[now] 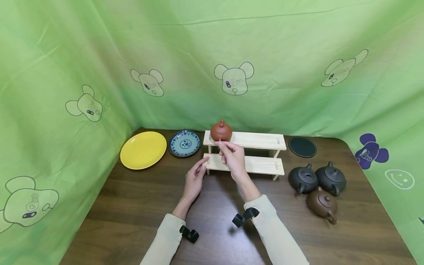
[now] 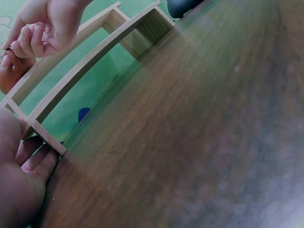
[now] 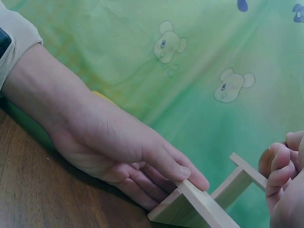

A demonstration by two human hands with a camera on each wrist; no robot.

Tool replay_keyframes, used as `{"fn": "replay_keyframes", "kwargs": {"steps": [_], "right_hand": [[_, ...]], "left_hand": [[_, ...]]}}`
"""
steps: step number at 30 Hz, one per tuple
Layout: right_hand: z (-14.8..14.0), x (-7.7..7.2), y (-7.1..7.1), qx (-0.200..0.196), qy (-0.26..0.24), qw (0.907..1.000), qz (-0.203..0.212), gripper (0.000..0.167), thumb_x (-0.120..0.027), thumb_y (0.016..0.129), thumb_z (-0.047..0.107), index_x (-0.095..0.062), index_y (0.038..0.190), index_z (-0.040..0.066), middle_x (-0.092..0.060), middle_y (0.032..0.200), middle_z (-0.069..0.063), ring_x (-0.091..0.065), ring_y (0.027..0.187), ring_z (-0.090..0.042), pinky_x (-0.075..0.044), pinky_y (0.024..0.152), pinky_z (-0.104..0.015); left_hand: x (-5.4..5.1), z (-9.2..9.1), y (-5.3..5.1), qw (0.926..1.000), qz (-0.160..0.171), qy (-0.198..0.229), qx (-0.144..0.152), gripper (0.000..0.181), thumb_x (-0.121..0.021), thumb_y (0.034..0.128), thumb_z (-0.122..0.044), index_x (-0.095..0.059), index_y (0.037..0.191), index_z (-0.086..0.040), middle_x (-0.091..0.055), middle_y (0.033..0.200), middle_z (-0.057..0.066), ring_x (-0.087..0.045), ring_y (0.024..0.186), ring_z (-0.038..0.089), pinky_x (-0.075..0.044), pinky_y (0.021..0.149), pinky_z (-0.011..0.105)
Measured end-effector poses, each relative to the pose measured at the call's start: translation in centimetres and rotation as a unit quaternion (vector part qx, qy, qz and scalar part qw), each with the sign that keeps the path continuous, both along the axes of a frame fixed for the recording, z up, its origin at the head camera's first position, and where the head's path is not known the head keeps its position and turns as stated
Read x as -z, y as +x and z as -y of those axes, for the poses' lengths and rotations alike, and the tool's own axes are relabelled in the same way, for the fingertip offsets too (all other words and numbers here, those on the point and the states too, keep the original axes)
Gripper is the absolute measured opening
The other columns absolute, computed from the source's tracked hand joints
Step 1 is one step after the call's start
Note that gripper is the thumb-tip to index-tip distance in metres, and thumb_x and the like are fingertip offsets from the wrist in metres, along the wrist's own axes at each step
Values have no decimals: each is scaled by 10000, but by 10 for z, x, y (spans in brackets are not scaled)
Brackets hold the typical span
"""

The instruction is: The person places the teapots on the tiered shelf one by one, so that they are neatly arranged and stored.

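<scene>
A reddish-brown clay teapot (image 1: 221, 129) sits at the left end of the upper board of a two-tier wooden stand (image 1: 255, 140). My right hand (image 1: 234, 159) pinches the small part jutting from the teapot's near side between thumb and fingers; whether it is spout or handle I cannot tell. With my left hand (image 1: 194, 181) I hold the left end of the lower board (image 1: 260, 164). In the right wrist view, the left thumb and forefinger lie on the board (image 3: 204, 204), while the other fingers go down by its leg. Fingers partly cover the teapot (image 2: 13, 73) in the left wrist view.
Left of the stand lie a yellow plate (image 1: 143, 150) and a blue patterned plate (image 1: 184, 143). To its right are a dark round mat (image 1: 302, 147), two black teapots (image 1: 303, 179) and a dark brown teapot (image 1: 322, 203). Green cloth (image 1: 185, 73) hangs behind the wooden table (image 1: 139, 206).
</scene>
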State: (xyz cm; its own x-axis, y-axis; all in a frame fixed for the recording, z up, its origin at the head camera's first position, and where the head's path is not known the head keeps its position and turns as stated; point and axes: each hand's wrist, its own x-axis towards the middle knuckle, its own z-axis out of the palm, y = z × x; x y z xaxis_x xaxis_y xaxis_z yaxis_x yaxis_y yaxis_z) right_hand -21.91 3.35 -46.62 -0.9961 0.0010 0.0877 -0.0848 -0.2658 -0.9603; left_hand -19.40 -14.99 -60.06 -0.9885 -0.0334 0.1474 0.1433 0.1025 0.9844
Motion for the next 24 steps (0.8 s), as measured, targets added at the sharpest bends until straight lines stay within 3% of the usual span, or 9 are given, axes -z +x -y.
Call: {"fn": "replay_keyframes", "kwargs": {"steps": [6, 14, 19, 24], "right_hand": [[-4, 0, 0, 90, -28, 9999, 78, 270, -715, 1080, 57, -754, 1215, -174, -628, 664, 63, -460, 467, -8, -322, 447, -155], [-14, -4, 4, 231, 185, 9994, 168, 239, -736, 1073, 81, -771, 1163, -137, -628, 682, 37, -461, 498, -26, -326, 470, -161], [-24, -7, 10, 321, 441, 9984, 135, 256, -753, 1066, 96, -780, 1200, -120, -655, 714, 33, -467, 501, -27, -342, 474, -156], [-33, -7, 17, 353, 510, 9978, 221, 250, -756, 1061, 86, -783, 1208, -114, -664, 736, 15, -471, 515, -32, -360, 503, -152]], "left_hand": [[-6, -1, 3, 9994, -190, -261, -123, 354, -620, 1159, -251, -718, 1489, -337, -824, 1188, -60, -728, 1071, 146, -559, 902, 242], [-4, -1, 1, 9998, 22, -177, -92, 374, -617, 1159, -216, -717, 1478, -384, -814, 1249, -96, -729, 1148, 146, -555, 964, 249], [-6, -3, 0, 9993, -129, -332, -121, 367, -617, 1160, -244, -710, 1494, -363, -819, 1134, -70, -717, 1000, 151, -553, 870, 253], [-8, -3, 3, 9993, -74, -343, -156, 370, -615, 1160, -233, -712, 1487, -374, -819, 1136, -68, -717, 1004, 131, -554, 878, 241]]}}
